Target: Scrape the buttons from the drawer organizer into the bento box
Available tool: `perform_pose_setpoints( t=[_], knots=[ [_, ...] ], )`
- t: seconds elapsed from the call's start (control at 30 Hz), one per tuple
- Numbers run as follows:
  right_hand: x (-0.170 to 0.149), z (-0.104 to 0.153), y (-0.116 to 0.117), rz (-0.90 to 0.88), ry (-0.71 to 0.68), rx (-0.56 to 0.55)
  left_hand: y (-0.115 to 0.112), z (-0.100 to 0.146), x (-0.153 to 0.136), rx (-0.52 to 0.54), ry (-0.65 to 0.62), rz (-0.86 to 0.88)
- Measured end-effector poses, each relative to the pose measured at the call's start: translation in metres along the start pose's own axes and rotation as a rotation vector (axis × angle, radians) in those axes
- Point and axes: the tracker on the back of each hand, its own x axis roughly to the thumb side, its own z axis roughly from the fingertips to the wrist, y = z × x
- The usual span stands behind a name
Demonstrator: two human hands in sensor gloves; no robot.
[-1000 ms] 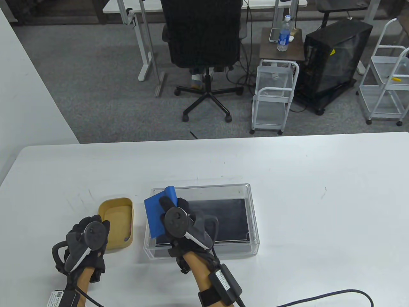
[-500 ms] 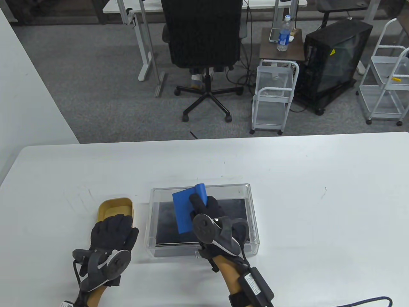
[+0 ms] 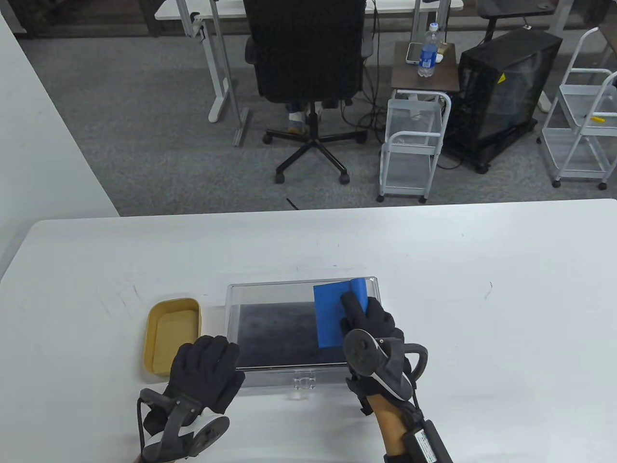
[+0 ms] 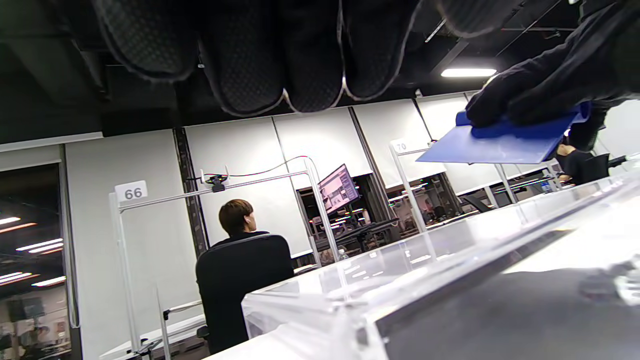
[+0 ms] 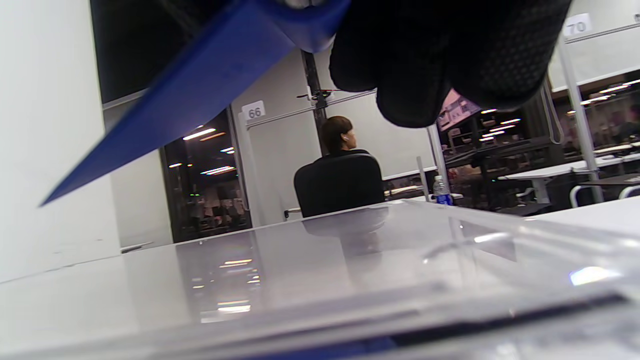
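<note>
The clear drawer organizer (image 3: 231,308) with a dark floor lies on the white table (image 3: 482,313); no buttons show in it. The tan bento box (image 3: 169,308) sits just left of it. My right hand (image 3: 371,328) holds a blue scraper (image 3: 332,313) over the organizer's right end; it also shows in the left wrist view (image 4: 500,142) and the right wrist view (image 5: 185,100). My left hand (image 3: 205,371) rests with fingers spread on the organizer's near left corner. The organizer wall shows in the left wrist view (image 4: 400,265).
A small clear tab (image 3: 303,383) sticks out of the organizer's front wall. Beyond the table's far edge are an office chair (image 3: 308,72), a white cart (image 3: 414,144) and a black computer case (image 3: 501,87).
My right hand has carried the scraper from the organizer's left end to its right end. My left hand has moved from the bento box to the organizer's near left corner.
</note>
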Motion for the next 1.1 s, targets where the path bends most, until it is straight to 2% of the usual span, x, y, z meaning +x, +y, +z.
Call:
perform_pose_setpoints(
  t=[0.3,0.73,0.93,1.1],
  knots=[
    [-0.042,0.002,-0.006,-0.015,0.135,-0.035,-0.003,0.001,0.012,-0.044,-0.050,0.076],
    [-0.120,0.008,-0.004,-0.124,0.451,-0.034,-0.003,0.000,0.016,-0.050,-0.075,0.095],
    [-0.147,0.012,0.012,-0.111,0.552,0.109,-0.003,0.001,0.017,-0.039,-0.082,0.097],
    [-0.154,0.013,0.039,-0.076,0.587,0.334,-0.004,0.001,0.017,-0.039,-0.083,0.104]
  ],
)
